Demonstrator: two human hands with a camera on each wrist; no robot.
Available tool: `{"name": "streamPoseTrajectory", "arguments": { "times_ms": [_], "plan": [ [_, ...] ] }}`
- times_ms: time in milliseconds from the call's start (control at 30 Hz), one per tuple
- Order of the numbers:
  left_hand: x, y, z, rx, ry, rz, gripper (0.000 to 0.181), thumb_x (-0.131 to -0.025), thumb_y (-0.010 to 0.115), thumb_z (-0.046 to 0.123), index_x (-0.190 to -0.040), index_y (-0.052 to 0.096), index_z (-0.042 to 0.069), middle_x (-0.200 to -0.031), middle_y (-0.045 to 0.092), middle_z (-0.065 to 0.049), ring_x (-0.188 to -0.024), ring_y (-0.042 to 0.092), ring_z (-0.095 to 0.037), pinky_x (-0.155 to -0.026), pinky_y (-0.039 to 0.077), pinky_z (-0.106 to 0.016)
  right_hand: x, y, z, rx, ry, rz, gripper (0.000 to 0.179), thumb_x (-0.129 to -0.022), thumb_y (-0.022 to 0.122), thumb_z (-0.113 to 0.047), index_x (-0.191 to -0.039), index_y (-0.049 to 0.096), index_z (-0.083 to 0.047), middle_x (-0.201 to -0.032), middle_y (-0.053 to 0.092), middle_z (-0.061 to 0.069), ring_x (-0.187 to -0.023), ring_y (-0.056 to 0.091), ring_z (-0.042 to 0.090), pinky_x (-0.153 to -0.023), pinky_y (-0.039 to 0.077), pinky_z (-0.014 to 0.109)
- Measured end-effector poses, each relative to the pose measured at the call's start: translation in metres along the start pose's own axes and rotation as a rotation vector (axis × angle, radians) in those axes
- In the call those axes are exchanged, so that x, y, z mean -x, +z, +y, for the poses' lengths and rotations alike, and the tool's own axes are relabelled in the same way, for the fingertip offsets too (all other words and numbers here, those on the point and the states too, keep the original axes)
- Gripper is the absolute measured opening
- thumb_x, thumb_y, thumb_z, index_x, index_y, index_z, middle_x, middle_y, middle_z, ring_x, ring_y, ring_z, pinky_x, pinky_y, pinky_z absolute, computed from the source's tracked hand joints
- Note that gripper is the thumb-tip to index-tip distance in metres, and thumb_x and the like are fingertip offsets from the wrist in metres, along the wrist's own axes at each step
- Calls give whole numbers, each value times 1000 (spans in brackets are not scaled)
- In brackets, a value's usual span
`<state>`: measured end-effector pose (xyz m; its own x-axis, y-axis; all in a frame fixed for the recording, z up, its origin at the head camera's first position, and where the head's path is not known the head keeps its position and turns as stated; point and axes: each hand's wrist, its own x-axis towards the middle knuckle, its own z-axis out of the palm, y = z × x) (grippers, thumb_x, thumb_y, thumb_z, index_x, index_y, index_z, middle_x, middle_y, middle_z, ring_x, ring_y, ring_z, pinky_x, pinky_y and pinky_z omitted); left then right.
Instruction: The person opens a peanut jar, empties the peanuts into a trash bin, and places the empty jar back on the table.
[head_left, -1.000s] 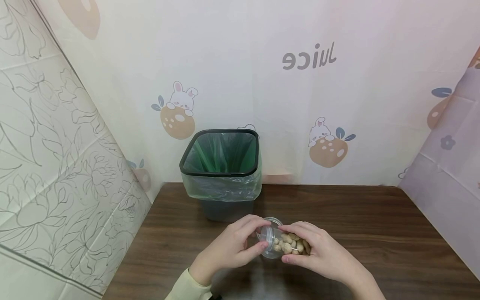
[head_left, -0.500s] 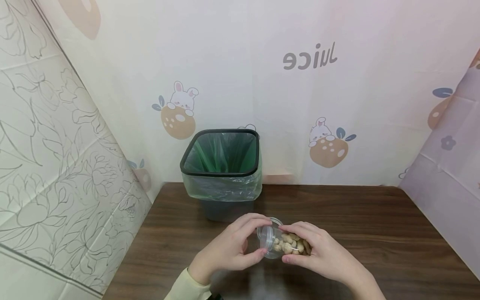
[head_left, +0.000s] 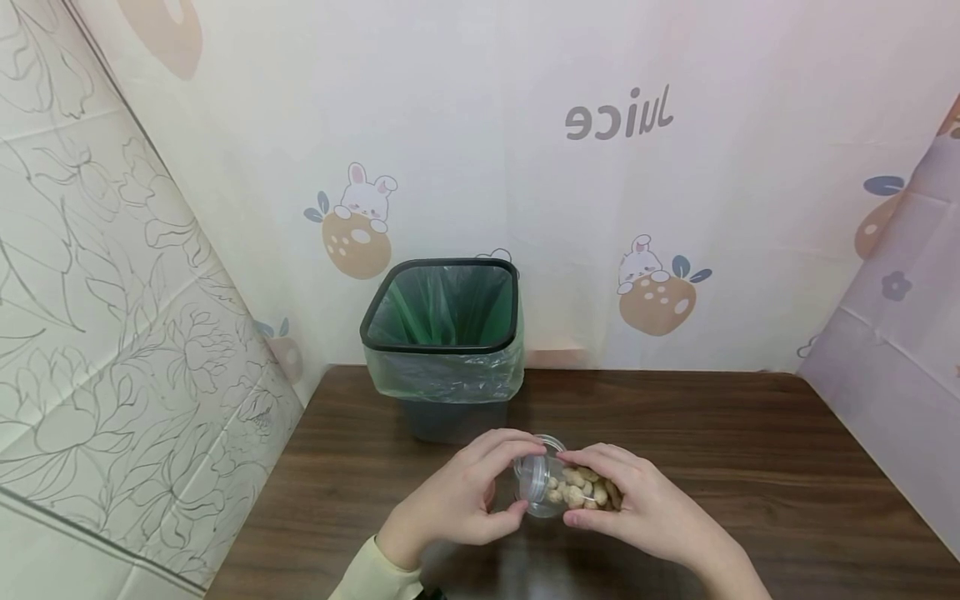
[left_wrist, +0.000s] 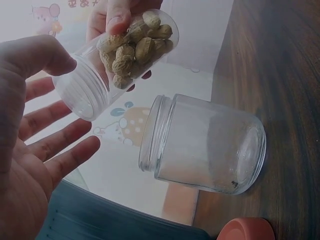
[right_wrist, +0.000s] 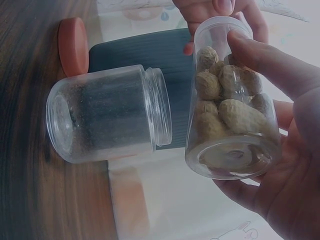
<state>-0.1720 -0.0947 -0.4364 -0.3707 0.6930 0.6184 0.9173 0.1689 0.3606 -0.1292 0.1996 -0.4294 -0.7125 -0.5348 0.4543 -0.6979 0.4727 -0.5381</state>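
My right hand [head_left: 637, 504] grips a clear plastic jar [left_wrist: 137, 47] of unshelled peanuts, tilted nearly on its side with its lid end toward the left. My left hand [head_left: 465, 492] is spread around the translucent screw lid [left_wrist: 82, 92]; in the left wrist view its fingers are apart and the thumb tip lies right at the lid's edge. Under the hands an open glass jar [right_wrist: 107, 115] stands upright on the table, with no lid on it. In the head view it is mostly covered by the peanut jar and the hands.
A dark bin [head_left: 453, 421] with a green liner stands behind the hands, toward the left. An orange-red round lid [right_wrist: 73, 47] lies on the wooden table [head_left: 690, 433] near the glass jar. Patterned curtains [head_left: 465, 125] enclose the back and sides.
My left thumb has come away from the lid's face toward its lower edge, and the left fingers have spread a little. The right hand and peanut jar have stayed in place.
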Motion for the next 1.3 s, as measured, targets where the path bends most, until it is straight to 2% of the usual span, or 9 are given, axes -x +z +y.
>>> {"name": "streamPoseTrajectory", "arguments": {
  "times_ms": [167, 433, 667, 867, 1033, 1300],
  "plan": [
    [0, 0, 0, 4, 5, -5, 72, -85, 83, 8, -151, 55, 12, -153, 57, -8, -122, 58, -15, -69, 44, -5, 0, 0, 0, 1, -16, 7, 61, -90, 92, -33, -144, 69, -19, -128, 71, -8, -102, 67, 5, -84, 58, 24],
    [0, 1, -2, -11, 20, -4, 62, -84, 85, 8, -139, 57, 10, -153, 58, -6, -126, 58, -15, -79, 50, -12, 0, 0, 0, -2, -18, 8, 61, -90, 92, -33, -144, 68, -21, -126, 70, -11, -100, 66, 4, -82, 57, 23],
    [-1, 1, -1, -30, 42, -10, 60, -84, 84, 7, -137, 58, 10, -152, 58, -6, -131, 59, -15, -99, 48, -16, 0, 1, 1, 6, -33, 12, 61, -89, 93, -32, -144, 69, -19, -126, 70, -10, -101, 67, 4, -83, 57, 22],
    [-1, 2, -2, -48, 48, -8, 58, -84, 85, 9, -136, 59, 9, -149, 60, -6, -136, 59, -16, -111, 49, -24, 0, 0, 0, -2, -2, 2, 61, -90, 92, -33, -144, 69, -19, -127, 71, -9, -101, 67, 4, -83, 58, 24],
    [-1, 3, -2, -59, 52, 1, 53, -86, 84, 10, -134, 61, 9, -147, 61, -6, -135, 60, -16, -111, 49, -24, 0, 0, 0, -4, 13, -3, 61, -90, 92, -34, -144, 69, -19, -128, 71, -8, -102, 67, 4, -83, 58, 24],
    [-1, 4, -2, -37, 38, -2, 52, -88, 83, 13, -135, 61, 9, -145, 62, -7, -135, 61, -15, -108, 50, -22, 0, 0, 0, 5, -7, 4, 61, -89, 92, -33, -144, 69, -19, -127, 71, -10, -101, 66, 4, -83, 57, 23]
  ]
}}
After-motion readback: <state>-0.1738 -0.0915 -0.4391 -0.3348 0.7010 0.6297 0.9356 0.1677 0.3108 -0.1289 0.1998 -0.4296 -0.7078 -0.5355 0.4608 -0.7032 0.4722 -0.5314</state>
